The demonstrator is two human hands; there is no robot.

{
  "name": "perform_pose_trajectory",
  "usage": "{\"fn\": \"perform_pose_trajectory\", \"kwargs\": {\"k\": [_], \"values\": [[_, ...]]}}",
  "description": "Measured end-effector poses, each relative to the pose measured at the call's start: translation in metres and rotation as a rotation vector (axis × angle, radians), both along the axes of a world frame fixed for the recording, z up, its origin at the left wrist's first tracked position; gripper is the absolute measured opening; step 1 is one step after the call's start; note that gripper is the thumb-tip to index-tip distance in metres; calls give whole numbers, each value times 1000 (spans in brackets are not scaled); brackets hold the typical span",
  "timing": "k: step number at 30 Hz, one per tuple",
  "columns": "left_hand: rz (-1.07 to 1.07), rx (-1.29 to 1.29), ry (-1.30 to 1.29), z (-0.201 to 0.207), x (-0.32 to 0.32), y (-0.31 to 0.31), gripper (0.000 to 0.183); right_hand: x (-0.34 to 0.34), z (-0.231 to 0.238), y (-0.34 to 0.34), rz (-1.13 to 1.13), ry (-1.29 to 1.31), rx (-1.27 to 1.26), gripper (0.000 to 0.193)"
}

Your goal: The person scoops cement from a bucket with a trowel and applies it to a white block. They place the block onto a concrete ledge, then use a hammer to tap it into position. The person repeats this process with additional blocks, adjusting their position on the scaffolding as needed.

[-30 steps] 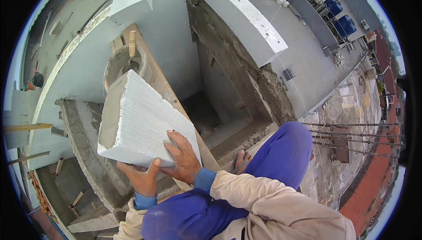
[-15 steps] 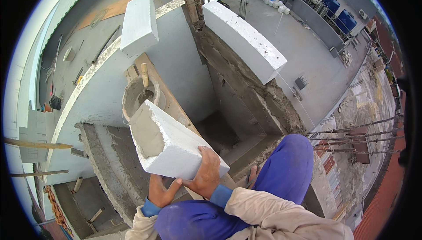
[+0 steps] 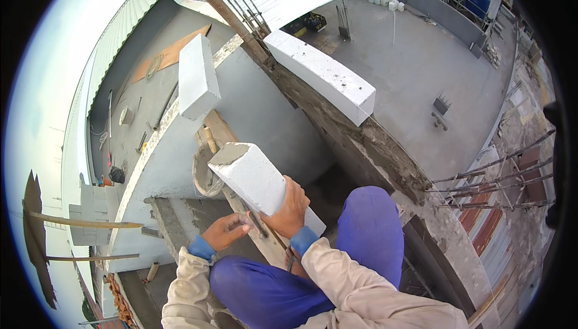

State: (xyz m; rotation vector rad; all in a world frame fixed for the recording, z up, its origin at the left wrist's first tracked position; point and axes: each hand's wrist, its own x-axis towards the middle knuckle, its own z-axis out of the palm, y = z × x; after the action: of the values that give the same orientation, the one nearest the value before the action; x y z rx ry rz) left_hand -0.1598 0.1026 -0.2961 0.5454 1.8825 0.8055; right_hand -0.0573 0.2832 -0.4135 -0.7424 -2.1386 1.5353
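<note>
Rooftops and a grey yard spread far below the wall top [image 3: 337, 130]; the white block [image 3: 259, 181], earlier held broadside by both hands, now rests upended under the right hand [image 3: 292, 205]; left hand [image 3: 223, 229] has let go, fingers loose beside a trowel [image 3: 256, 220].

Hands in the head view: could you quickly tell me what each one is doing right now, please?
Left hand: partly curled below the white block; whether it holds anything cannot be told.
Right hand: closed on the white block.
</note>
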Motion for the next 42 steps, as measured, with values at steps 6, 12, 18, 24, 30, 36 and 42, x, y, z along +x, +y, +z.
{"fn": "perform_pose_trajectory", "kwargs": {"k": [6, 12, 18, 24, 30, 36, 42], "values": [[267, 0, 98, 8, 15, -70, 36, 12, 23, 27, -108, -13, -51, 118], [499, 130, -113, -103, 72, -125, 32, 20, 50, 63, -119, 189, 30, 122], [306, 183, -112, -152, 32, -101, 30, 38, 107, 117, -149, 472, 23, 112], [180, 171, 45, -164, -68, -14, 41, 91, 180, 168, -267, 420, 603, 67], [-187, 334, 291, -137, -152, 74, 43, 102, 236, 240, -388, 431, 611, 64], [-351, 416, 628, -107, -206, 167, 44, 84, 229, 293, -561, 357, 610, 93], [-420, 475, 871, -134, -202, 283, 41, 60, 172, 390, -599, -82, 789, 116]]}}
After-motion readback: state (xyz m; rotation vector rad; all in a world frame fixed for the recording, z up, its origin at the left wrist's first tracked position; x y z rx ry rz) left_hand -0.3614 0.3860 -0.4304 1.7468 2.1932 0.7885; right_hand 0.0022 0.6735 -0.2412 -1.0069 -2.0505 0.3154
